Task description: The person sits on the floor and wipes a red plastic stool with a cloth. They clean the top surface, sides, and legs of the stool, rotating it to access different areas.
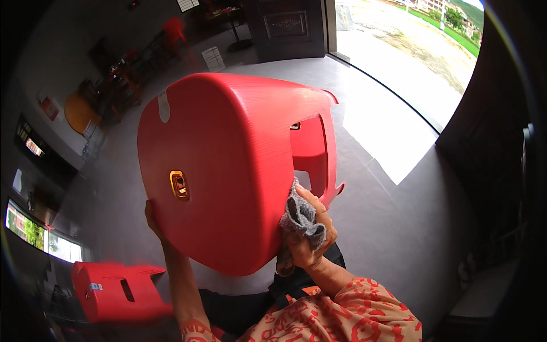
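Floor (pixel 393 228): grey | sunlit patch (pixel 379 134), right | red stool (pixel 108 303), lower left

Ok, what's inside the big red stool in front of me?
Through the side, the red stool shows its inner wall, a small shiny fitting and a pale grey patch beyond. The seat and near side cover the rest, so I can't tell what else is inside.

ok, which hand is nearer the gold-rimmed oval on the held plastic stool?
Left. Left hand: left edge of seat, closer to oval. Right hand: farther, holding gray cloth at its right side.
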Demonstrator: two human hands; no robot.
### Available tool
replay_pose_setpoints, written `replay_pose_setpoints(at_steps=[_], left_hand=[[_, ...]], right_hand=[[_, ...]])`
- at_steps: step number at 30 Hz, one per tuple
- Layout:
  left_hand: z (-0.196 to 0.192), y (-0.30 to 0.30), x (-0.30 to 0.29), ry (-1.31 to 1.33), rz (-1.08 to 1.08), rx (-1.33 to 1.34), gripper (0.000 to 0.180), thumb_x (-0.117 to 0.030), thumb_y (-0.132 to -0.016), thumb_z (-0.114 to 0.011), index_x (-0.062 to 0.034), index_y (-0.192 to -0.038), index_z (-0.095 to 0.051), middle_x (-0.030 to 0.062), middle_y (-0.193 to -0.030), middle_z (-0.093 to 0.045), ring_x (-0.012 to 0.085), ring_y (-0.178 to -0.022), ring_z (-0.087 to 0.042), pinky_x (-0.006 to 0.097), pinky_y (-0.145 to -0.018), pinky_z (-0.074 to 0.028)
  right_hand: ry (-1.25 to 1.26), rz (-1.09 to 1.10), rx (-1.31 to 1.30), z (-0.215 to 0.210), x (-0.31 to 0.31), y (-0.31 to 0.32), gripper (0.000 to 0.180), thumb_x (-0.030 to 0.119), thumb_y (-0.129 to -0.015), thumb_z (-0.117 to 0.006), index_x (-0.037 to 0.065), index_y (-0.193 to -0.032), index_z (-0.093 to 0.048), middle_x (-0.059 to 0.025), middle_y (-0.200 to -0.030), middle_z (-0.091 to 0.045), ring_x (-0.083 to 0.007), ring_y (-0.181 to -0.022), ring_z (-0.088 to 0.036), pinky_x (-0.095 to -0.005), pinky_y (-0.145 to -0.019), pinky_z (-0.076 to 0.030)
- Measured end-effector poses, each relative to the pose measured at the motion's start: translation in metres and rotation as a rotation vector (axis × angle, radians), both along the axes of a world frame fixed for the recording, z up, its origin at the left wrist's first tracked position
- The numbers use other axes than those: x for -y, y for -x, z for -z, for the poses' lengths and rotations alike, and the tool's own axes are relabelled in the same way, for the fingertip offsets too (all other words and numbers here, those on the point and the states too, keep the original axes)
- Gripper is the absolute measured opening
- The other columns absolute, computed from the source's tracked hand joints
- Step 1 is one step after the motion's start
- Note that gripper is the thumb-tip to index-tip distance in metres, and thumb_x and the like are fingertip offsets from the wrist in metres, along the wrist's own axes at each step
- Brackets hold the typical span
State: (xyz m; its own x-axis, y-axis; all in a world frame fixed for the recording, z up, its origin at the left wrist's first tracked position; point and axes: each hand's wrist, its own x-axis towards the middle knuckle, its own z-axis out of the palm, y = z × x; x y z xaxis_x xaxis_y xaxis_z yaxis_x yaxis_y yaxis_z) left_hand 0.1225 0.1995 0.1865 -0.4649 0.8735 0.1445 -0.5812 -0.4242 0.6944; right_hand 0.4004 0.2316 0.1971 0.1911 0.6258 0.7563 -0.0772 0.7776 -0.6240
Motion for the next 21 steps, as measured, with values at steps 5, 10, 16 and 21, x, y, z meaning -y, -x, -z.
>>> replay_pose_setpoints(at_steps=[5,10,16,21], left_hand=[[0.004,0.008,-0.069,-0.063,0.183,-0.117,0.049,-0.044,-0.094,-0.048,-0.0056,-0.124,-0.053,0.0111,-0.115,-0.062,0.0217,-0.097,-0.065,0.035,-0.076,-0.058],[-0.002,-0.016,-0.139,-0.053,0.391,-0.015,0.045,-0.039,-0.095,-0.048,-0.0047,-0.123,-0.054,0.0098,-0.117,-0.062,0.0218,-0.102,-0.063,0.036,-0.083,-0.056],[0.014,-0.017,-0.205,0.028,0.443,-0.014,0.044,-0.034,-0.096,-0.048,-0.0022,-0.126,-0.053,0.0097,-0.121,-0.061,0.0227,-0.110,-0.059,0.037,-0.095,-0.048],[0.017,-0.011,-0.236,0.079,0.448,-0.039,0.047,-0.036,-0.095,-0.050,-0.0012,-0.126,-0.052,0.0106,-0.121,-0.060,0.0225,-0.109,-0.059,0.037,-0.095,-0.048]], right_hand=[[0.197,-0.087,-0.219,0.019,-0.051,-0.016,0.049,0.008,-0.080,-0.065,-0.006,-0.126,-0.055,-0.0127,-0.106,-0.067,-0.0140,-0.092,-0.063,-0.0286,-0.085,-0.050],[0.344,-0.091,-0.380,0.027,-0.099,-0.033,0.036,0.009,-0.089,-0.060,-0.004,-0.122,-0.056,-0.0051,-0.101,-0.064,-0.0101,-0.089,-0.057,-0.0253,-0.083,-0.046],[0.484,0.050,-0.255,0.054,-0.156,-0.048,0.028,0.019,-0.094,-0.060,-0.002,-0.113,-0.059,-0.0015,-0.096,-0.060,-0.0087,-0.089,-0.051,-0.0250,-0.080,-0.044],[0.509,0.113,-0.249,0.051,-0.180,-0.037,0.029,0.022,-0.096,-0.056,-0.002,-0.114,-0.060,-0.0016,-0.094,-0.060,-0.0086,-0.085,-0.052,-0.0245,-0.077,-0.044]])
